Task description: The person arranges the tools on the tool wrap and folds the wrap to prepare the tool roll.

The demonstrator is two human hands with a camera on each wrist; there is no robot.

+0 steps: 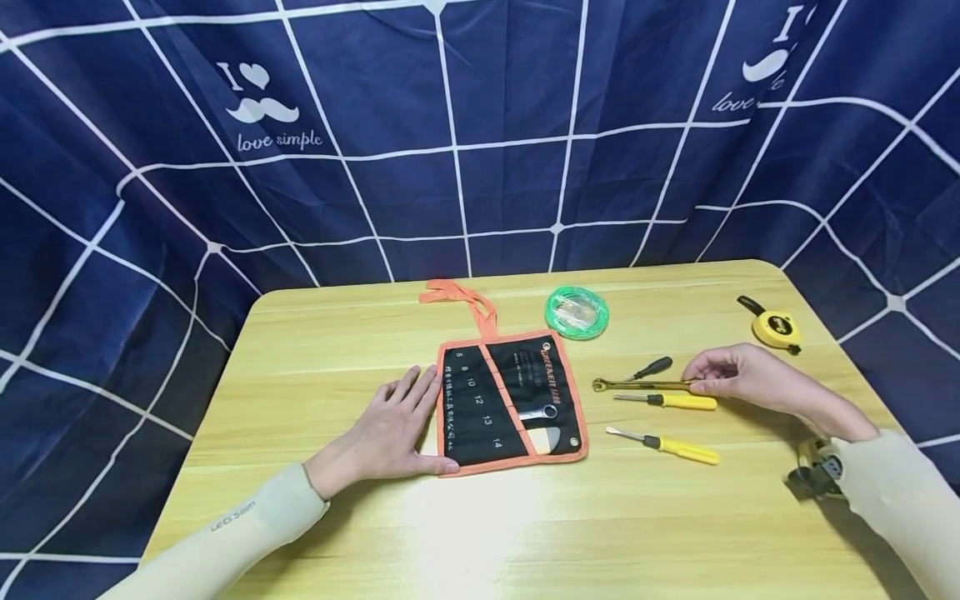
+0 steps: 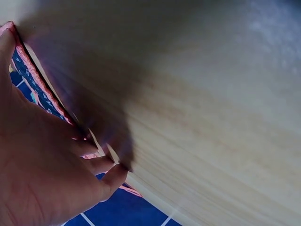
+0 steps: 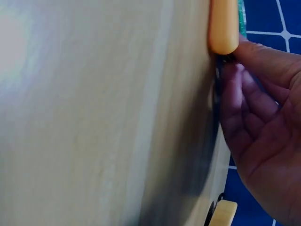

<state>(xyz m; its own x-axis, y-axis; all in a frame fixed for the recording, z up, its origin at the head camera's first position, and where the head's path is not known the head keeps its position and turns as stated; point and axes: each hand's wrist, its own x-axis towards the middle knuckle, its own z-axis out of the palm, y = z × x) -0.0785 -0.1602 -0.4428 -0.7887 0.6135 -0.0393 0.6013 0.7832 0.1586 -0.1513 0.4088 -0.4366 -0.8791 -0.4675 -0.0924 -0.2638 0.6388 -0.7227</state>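
My left hand [image 1: 393, 425] lies with fingers spread along the left edge of a black tool pouch [image 1: 472, 417] with orange trim, its thumb on the lower corner. In the left wrist view, the left hand [image 2: 51, 165] has its fingertips beside the orange edging [image 2: 40, 80]. A silver wrench [image 1: 538, 412] pokes out of the pouch's right pocket, above a white-and-grey piece [image 1: 543, 439]. On the right, my right hand [image 1: 738, 379] pinches the right end of a long wrench [image 1: 645, 385] between thumb and fingers. Just below that wrench lies a yellow-handled screwdriver [image 1: 686, 402].
Nearer me is a second yellow-handled screwdriver [image 1: 686, 450]. A black-handled screwdriver [image 1: 654, 367] lies behind the held wrench. Farther back are a coil of green line [image 1: 577, 312] and the pouch's orange tie [image 1: 468, 296]. A yellow tape measure [image 1: 777, 329] sits far right.
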